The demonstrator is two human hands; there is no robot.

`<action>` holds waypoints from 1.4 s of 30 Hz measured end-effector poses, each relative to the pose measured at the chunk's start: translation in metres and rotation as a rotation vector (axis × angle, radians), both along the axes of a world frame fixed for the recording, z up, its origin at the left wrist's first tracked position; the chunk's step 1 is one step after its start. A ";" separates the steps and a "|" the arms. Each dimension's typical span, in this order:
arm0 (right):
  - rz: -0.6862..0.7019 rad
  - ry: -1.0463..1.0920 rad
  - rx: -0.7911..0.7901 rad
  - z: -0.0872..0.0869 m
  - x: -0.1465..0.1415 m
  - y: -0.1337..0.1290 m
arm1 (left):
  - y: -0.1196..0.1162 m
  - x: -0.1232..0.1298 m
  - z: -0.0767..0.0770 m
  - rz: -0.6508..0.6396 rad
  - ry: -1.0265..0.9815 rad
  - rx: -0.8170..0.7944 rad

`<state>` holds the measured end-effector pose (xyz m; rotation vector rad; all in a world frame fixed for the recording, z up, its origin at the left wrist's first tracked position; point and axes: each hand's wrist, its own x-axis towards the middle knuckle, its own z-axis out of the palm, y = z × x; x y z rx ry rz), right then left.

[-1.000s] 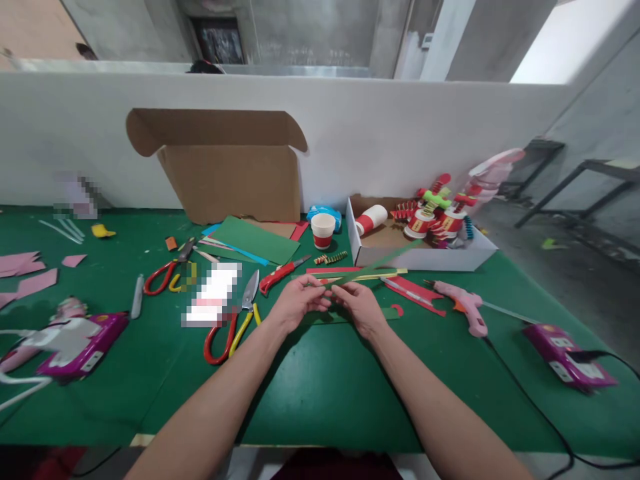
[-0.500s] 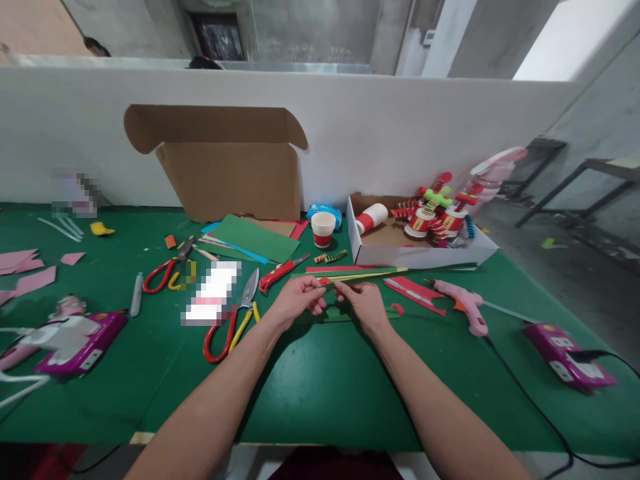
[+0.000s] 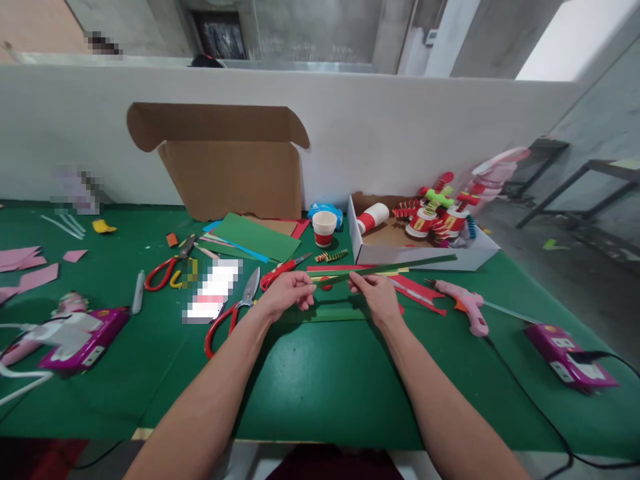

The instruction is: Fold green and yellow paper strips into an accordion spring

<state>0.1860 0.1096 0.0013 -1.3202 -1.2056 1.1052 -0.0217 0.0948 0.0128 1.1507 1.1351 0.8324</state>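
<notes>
Left hand: the fingertips of this grip (image 3: 290, 293) pinch the green strip (image 3: 425, 262) close to its left end.
Right hand: this grip (image 3: 376, 297) pinches the same strip, farther along, between thumb and finger.
Strip between hands: a short part, which looks straight and taut.
Strip's free part: it goes from the right hand outward to the right, and its tip appears in front of the box (image 3: 425, 255).
Long axis: mostly left to right, somewhat oblique, with the right end toward the far edge of the surface (image 3: 325, 387).
Nearer hand: the right one is nearer to the free tip; the left one is at the opposite end.
Under the strip: a red disc (image 3: 326, 285), seen between the two hands; whether they touch, I cannot tell.
Nearer the near edge: a green sheet (image 3: 325, 315), lying lengthwise below both hands.
Left of left hand: scissors (image 3: 245, 300), with the handles toward the near edge.
Right of right hand: a red piece (image 3: 417, 295), then the glue gun (image 3: 470, 307) toward the right edge.
</notes>
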 end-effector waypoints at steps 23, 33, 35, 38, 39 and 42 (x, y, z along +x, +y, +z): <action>0.263 -0.066 -0.047 0.006 -0.016 -0.015 | -0.010 0.010 0.004 -0.330 0.220 0.095; 0.178 -0.082 -0.012 0.003 -0.016 -0.013 | -0.009 0.009 0.000 -0.342 0.086 -0.082; 0.187 -0.044 -0.018 0.003 -0.017 -0.015 | -0.009 0.008 -0.002 -0.330 0.043 -0.099; 0.294 -0.019 -0.062 0.003 -0.020 -0.017 | -0.009 0.009 -0.004 -0.307 -0.013 -0.112; 0.324 -0.035 -0.070 0.002 -0.021 -0.018 | -0.009 0.009 -0.005 -0.307 -0.022 -0.118; 0.295 -0.127 -0.035 0.000 -0.021 -0.018 | -0.009 0.009 -0.004 -0.323 -0.024 -0.129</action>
